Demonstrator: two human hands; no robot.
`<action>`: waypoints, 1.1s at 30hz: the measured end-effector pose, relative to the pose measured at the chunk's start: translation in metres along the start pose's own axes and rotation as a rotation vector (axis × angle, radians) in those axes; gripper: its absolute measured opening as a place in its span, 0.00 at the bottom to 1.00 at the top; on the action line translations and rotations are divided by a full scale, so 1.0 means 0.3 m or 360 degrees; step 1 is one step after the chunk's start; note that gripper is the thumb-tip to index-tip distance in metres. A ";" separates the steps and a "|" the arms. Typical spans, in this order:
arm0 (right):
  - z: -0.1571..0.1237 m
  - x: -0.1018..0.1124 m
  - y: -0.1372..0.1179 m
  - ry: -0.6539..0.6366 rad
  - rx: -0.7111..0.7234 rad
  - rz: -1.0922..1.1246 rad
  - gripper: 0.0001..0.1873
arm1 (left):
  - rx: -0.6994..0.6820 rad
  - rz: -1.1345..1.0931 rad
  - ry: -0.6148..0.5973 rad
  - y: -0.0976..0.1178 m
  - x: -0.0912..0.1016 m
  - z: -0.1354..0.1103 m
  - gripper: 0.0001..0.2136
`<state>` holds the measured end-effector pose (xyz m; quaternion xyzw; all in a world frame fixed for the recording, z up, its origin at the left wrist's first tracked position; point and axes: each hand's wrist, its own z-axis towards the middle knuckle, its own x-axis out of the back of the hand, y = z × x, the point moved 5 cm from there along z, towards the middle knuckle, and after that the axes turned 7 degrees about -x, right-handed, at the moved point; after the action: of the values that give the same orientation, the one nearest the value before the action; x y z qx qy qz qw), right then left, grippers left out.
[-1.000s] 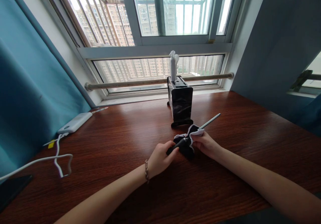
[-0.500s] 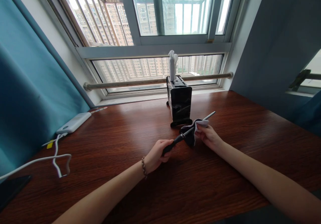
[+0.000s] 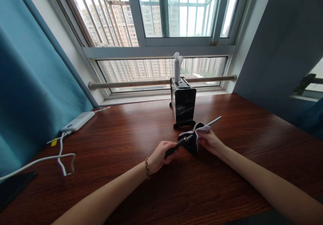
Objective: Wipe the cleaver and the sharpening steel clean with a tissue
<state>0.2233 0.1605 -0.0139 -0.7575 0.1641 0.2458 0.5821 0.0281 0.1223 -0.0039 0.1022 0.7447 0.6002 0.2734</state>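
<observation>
A long rod with a black handle (image 3: 174, 149) and a thin silver metal shaft (image 3: 214, 120) slants up to the right above the table. My left hand (image 3: 161, 156) is closed round the handle; a beaded bracelet (image 3: 147, 168) circles that wrist. A cloth, black on one side and whitish on the other (image 3: 192, 146), is folded about the middle of the shaft. Pinching this cloth against the shaft is my right hand (image 3: 209, 141), its fingers partly hidden. The shaft's tip sticks out beyond the cloth, and the cloth's dark part hangs close to the silver collar.
Just behind the cloth stands a black tissue box (image 3: 185, 105) with a tissue (image 3: 177, 67) sticking up. A white power strip (image 3: 78, 121) with a white cable (image 3: 60, 156) lies at left. A dark flat object (image 3: 16, 188) is at the near left. A window rail (image 3: 141, 83) runs behind.
My right hand and the cloth have slid slightly along the shaft toward the handle, so the cloth sits nearer the collar. The whole view has shifted a little.
</observation>
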 end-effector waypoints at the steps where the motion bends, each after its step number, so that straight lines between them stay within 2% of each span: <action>1: -0.013 -0.020 0.010 -0.0046 -0.0020 -0.0035 0.14 | -0.0014 0.0015 0.0003 -0.001 -0.001 0.000 0.14; 5: -0.043 -0.070 0.022 -0.0189 0.0014 -0.0264 0.14 | -0.0073 0.0065 0.0006 -0.001 -0.006 0.000 0.14; 10: -0.040 -0.061 0.038 -0.0164 0.0019 -0.0399 0.17 | -0.0078 0.0087 -0.0025 0.003 -0.013 0.001 0.14; 21: -0.022 -0.040 0.036 -0.0065 -0.0006 -0.0204 0.17 | -0.0040 0.0035 -0.0046 0.008 -0.012 0.001 0.14; 33: 0.008 0.024 -0.005 0.0198 0.0102 0.0114 0.13 | -0.0001 -0.0052 -0.0003 -0.004 0.005 0.005 0.14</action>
<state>0.2296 0.1635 -0.0173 -0.7460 0.2345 0.2136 0.5855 0.0279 0.1239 -0.0056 0.0905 0.7458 0.5958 0.2840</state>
